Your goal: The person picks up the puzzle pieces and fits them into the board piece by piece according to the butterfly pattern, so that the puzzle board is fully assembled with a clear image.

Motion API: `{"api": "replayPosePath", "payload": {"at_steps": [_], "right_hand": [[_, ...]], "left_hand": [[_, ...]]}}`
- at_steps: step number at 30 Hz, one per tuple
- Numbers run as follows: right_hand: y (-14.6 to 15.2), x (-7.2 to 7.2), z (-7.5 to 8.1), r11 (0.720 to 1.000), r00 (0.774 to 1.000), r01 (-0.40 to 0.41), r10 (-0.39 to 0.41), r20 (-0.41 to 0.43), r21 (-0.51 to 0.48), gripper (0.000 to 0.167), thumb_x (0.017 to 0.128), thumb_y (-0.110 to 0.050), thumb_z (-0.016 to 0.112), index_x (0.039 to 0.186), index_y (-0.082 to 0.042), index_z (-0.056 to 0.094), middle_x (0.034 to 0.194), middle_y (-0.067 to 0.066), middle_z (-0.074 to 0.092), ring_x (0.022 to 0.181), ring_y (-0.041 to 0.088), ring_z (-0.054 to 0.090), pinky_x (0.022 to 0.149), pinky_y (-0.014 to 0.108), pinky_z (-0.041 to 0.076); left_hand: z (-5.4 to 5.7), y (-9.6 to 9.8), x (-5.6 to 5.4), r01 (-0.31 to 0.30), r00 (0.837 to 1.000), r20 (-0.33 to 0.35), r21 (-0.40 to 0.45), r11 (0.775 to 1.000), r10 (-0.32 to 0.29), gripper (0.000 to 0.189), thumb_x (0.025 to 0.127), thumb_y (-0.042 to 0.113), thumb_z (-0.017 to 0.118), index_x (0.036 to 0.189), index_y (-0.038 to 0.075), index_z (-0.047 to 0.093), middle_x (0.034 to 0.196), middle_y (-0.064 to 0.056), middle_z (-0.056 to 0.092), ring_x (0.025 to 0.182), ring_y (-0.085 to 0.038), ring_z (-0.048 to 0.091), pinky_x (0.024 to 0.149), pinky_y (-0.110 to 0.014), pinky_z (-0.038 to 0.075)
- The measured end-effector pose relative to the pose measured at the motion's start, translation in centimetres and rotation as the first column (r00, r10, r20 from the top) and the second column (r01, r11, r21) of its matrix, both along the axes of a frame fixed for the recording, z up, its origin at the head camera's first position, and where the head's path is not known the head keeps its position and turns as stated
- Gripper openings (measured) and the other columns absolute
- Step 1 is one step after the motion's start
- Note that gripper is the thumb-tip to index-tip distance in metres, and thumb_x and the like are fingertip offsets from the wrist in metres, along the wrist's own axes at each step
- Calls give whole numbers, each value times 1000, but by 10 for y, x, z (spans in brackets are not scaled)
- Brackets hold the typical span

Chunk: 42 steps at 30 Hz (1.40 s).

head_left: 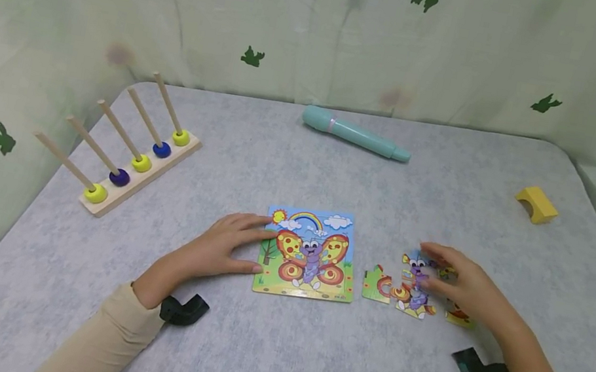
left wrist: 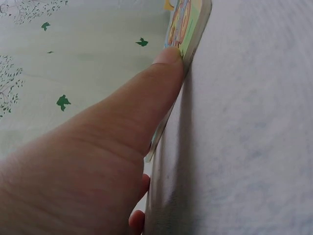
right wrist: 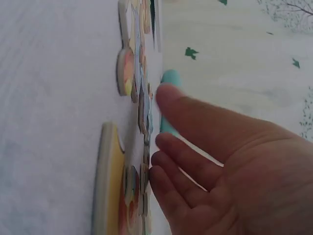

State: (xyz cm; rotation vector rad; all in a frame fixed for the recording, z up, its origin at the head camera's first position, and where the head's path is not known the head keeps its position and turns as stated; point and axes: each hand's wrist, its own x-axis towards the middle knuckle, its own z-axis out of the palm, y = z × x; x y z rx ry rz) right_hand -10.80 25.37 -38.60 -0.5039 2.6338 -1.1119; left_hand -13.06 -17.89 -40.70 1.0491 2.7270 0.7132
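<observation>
A square butterfly jigsaw puzzle [head_left: 321, 257] lies flat in the middle of the table. My left hand [head_left: 225, 243] rests at its left edge, fingers extended, and in the left wrist view the thumb [left wrist: 168, 56] touches the puzzle's edge. To the right are loose jigsaw pieces: a green-edged one [head_left: 374, 286], some with the purple butterfly body [head_left: 414, 299], and a dark-and-yellow one [head_left: 457, 316]. My right hand [head_left: 468, 289] is low over these pieces, covering some of them. In the right wrist view its thumb [right wrist: 171, 100] stands apart from the relaxed fingers, with nothing held between them.
A wooden peg rack [head_left: 147, 176] with yellow and blue beads stands at the left. Near the back edge lies a teal pen-shaped object [head_left: 360, 136]. A yellow arch block [head_left: 537, 205] sits at the far right. Fabric with green bird shapes [head_left: 251, 56] hangs around the table [head_left: 274, 355].
</observation>
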Motion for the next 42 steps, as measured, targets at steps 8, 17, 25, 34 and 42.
{"api": "replayPosePath", "payload": {"at_steps": [8, 17, 25, 34, 42], "right_hand": [[0, -1, -2, 994, 996, -41, 49, -80, 98, 48, 84, -11, 64, 128, -2, 47, 124, 15, 47, 115, 31, 42, 92, 49, 34], [-5, -2, -2, 993, 976, -32, 56, -212, 115, 56, 80, -5, 67, 129, 7, 42, 119, 19, 46, 105, 33, 48, 80, 46, 44], [-24, 1, 16, 997, 922, -65, 72, -379, 31, 60, 75, -2, 71, 129, 1, 44, 115, 9, 49, 99, 23, 49, 74, 42, 46], [-75, -7, 35, 975, 887, -213, 164, -432, -68, 61, 73, -8, 73, 128, -4, 46, 115, 3, 50, 102, 19, 47, 81, 40, 44], [-122, -17, 20, 957, 927, -284, 259, -270, -56, 57, 79, -15, 68, 130, -4, 46, 116, 5, 47, 103, 20, 46, 83, 39, 43]], "left_hand": [[0, 0, 0, 5, 1000, -10, 11, 1000, -4, 59, 81, 47, 61, 133, 22, 47, 141, -2, 32, 129, -26, 24, 102, -48, 16], [0, 0, 1, -3, 1000, 3, 8, 1000, 3, 59, 81, 48, 60, 133, 22, 46, 141, -2, 31, 129, -26, 23, 101, -49, 16], [1, 1, 2, 2, 1000, 0, 4, 1000, -2, 59, 82, 46, 60, 133, 21, 46, 142, -3, 31, 129, -26, 23, 102, -49, 15], [6, 14, 10, -18, 1000, -8, -3, 1000, 18, 62, 83, 46, 59, 132, 9, 46, 141, -5, 32, 129, -24, 24, 102, -45, 18], [3, 20, 12, -16, 999, -44, -49, 999, 14, 70, 82, 49, 58, 133, 5, 40, 137, -7, 37, 126, -22, 30, 103, -39, 20]]}}
